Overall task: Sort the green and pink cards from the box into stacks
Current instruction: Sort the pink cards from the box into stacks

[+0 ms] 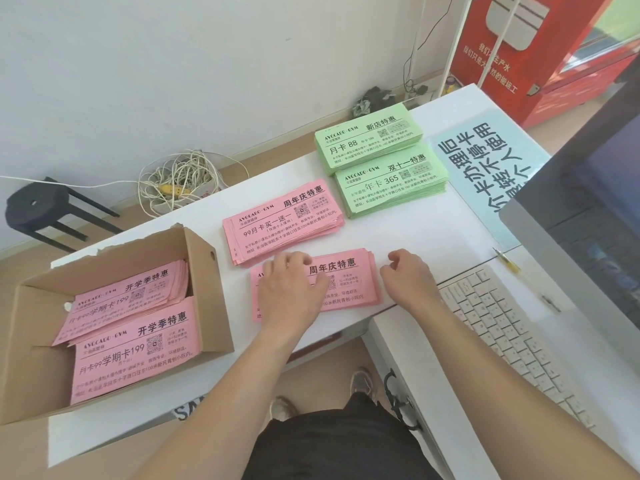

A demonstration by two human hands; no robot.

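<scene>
A cardboard box at the left holds two piles of pink cards. On the white table lie two green card stacks at the back and a pink stack in the middle. A second pink stack lies nearer the front edge. My left hand rests flat on this near pink stack, fingers spread over its left half. My right hand sits just right of the stack with fingers loosely curled, holding nothing.
A white keyboard and a monitor fill the right side. A light blue sign lies behind the green stacks, a pen next to it. On the floor are a black stool and coiled cables.
</scene>
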